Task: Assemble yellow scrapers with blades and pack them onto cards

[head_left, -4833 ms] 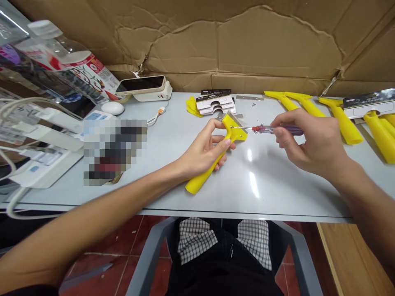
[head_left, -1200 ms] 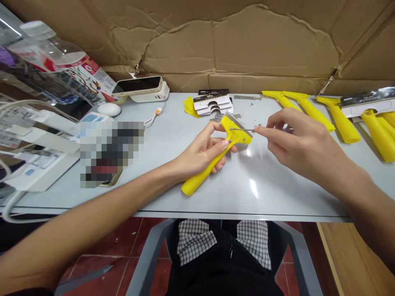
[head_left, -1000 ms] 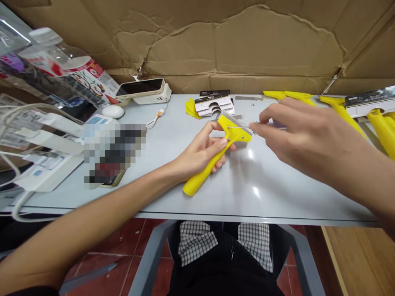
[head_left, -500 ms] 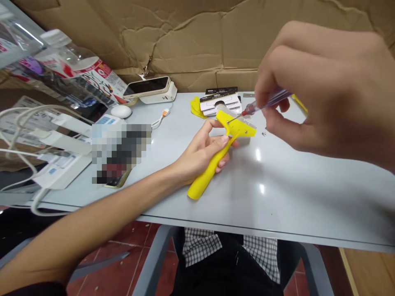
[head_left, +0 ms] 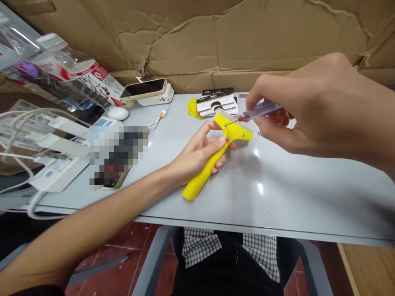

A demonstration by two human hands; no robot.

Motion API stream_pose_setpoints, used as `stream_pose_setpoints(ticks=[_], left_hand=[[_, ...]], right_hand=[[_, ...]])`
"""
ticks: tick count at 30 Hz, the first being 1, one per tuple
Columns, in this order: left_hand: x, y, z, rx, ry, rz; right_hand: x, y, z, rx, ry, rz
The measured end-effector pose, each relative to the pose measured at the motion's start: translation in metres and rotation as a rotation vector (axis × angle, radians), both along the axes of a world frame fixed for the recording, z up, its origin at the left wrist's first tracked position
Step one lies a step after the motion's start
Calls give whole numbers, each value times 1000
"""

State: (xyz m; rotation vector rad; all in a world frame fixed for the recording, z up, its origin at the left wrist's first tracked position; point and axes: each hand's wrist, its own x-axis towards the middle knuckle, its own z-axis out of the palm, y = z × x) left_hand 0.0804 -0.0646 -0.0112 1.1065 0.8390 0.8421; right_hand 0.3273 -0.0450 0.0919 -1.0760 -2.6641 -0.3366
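Note:
A yellow scraper (head_left: 206, 167) with a thick round handle and a wide head is tilted above the table, my left hand (head_left: 202, 152) wrapped round its neck. Two small screws show on the head, and a metal blade edge sticks out along its far side. My right hand (head_left: 296, 111) grips a clear-handled screwdriver (head_left: 262, 110) with a red collar. Its thin shaft reaches to the left screw (head_left: 225, 124) on the scraper head. Part of the screwdriver's handle is hidden by my fingers.
Black-and-white card packets (head_left: 217, 102) and a yellow piece (head_left: 194, 109) lie behind the scraper. Leftward are a phone on a white block (head_left: 156, 96), a white mouse (head_left: 118, 113), a blurred-out phone (head_left: 119, 181), a power strip (head_left: 61, 174) with cables, and plastic bottles (head_left: 89, 76). Cardboard (head_left: 247, 41) lines the back.
My right hand has lowered and turned, so the screwdriver lies at a flatter angle with its tip still at the left screw. The scraper stays in my left hand, and the view has shifted slightly.

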Motion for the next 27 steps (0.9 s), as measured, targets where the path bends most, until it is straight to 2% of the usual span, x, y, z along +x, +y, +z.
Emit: stream_pose_setpoints(ticks=[6, 12, 16, 19, 23, 27], left_hand=[[-2, 0, -2, 21, 12, -5], [-2, 0, -2, 22, 26, -9], [-1, -1, -2, 32, 23, -11], [-1, -1, -2, 34, 22, -15], [-2, -1, -3, 42, 27, -23], [-2, -1, -2, 40, 30, -24]], right_hand=[[5, 3, 3, 58, -83, -123], [9, 3, 2, -28, 17, 5], [10, 1, 4, 32, 38, 52], [7, -1, 5, 105, 14, -8], [2, -2, 3, 93, -51, -96], [3, -1, 2, 35, 55, 62]])
